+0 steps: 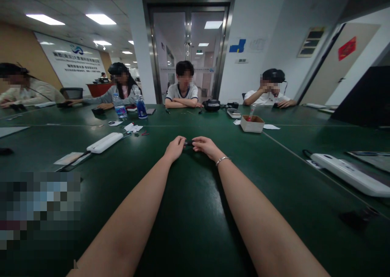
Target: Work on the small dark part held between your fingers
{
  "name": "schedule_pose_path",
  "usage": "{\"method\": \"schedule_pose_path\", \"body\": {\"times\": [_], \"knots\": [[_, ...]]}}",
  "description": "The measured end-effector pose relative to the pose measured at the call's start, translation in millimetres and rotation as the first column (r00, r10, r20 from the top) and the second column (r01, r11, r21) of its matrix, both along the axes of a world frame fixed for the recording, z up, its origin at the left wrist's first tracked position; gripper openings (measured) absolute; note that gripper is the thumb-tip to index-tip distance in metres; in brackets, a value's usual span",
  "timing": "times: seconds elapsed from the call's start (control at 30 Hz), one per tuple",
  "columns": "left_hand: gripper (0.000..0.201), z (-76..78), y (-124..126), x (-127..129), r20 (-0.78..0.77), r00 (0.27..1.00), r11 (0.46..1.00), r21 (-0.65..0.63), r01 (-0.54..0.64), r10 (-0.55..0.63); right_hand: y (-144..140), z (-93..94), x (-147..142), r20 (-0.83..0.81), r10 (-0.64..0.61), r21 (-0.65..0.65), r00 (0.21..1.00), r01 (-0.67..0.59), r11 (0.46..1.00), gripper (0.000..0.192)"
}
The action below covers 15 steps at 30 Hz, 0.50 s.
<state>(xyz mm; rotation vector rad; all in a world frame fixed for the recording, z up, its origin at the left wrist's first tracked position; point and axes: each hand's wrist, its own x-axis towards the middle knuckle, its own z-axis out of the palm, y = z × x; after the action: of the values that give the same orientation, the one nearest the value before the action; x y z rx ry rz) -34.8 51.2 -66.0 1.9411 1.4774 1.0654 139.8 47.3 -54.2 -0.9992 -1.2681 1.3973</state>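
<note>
Both arms reach forward over the green table (195, 212). Between my hands is a small dark, stick-like object (189, 143); its exact kind is too small to make out. My left hand (176, 148) pinches its left end, where a greyish part shows at the fingertips. The right end sits between the thumb and fingers of my right hand (208, 147), which has a silver bracelet (222, 160) at the wrist. The object is held roughly level, just above the tabletop or touching it; I cannot tell which.
To the left lies a white power strip (105, 142), with paper scraps (133, 127) and bottles (141, 108) beyond. A small box (252, 124) stands ahead right. Another white strip (350, 174) and a black object (359, 217) lie right. Several people sit across the table.
</note>
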Motion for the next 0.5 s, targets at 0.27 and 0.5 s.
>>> {"method": "schedule_pose_path", "body": {"times": [0.27,0.5], "knots": [[0.028,-0.5,-2,-1,-0.038,0.999,1.0,-0.002,-0.017,0.017,3,-1.5,0,0.009,0.014,-0.005,1.0,-0.014,1.0,0.019],[0.023,80.0,-43,33,-0.091,0.988,0.94,0.308,0.144,-0.121,8,-9.5,2,0.021,0.044,0.063,0.999,-0.045,0.997,0.015]]}}
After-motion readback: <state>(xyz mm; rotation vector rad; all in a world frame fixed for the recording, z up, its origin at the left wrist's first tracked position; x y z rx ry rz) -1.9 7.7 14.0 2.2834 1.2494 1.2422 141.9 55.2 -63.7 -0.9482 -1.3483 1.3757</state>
